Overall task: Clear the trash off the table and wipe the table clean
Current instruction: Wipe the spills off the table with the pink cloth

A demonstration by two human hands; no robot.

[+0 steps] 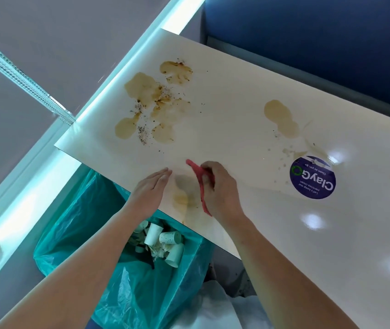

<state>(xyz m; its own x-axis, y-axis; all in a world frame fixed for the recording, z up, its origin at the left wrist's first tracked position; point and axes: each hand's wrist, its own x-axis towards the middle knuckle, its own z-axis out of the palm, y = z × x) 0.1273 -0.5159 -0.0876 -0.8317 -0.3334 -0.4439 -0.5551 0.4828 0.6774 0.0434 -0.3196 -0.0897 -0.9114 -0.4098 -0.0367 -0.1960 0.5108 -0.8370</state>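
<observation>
Cream surface (236,110) in what looks like a pantry nook, with a blue seat (308,43) behind it and a lit window ledge off to the side. The trash part looks done, going by the cups (163,241) sitting in the green-lined bin (75,222) tucked under the near edge, so this reads as the wiping step. The right hand (222,191) has its fingers curled round a red cloth (195,166) and presses it down right beside a faint brown smear (184,193) at the near edge. The left hand (150,188) is flat, fingers straight and together, parked at the edge just above the bin, probably to catch whatever gets swept off. Most of the job is left, though: a big cluster of brown spills (151,103) with dark crumbs (142,131) sits further out toward the far corner, and another spill (280,118) lies well off to the right, near a round purple sticker (312,178). The next move probably calls for reaching out and dragging that mess back toward the bin without smearing it wider. Nothing really stands in the way; the sticker is stuck down flat, so the cloth can just go over it.
</observation>
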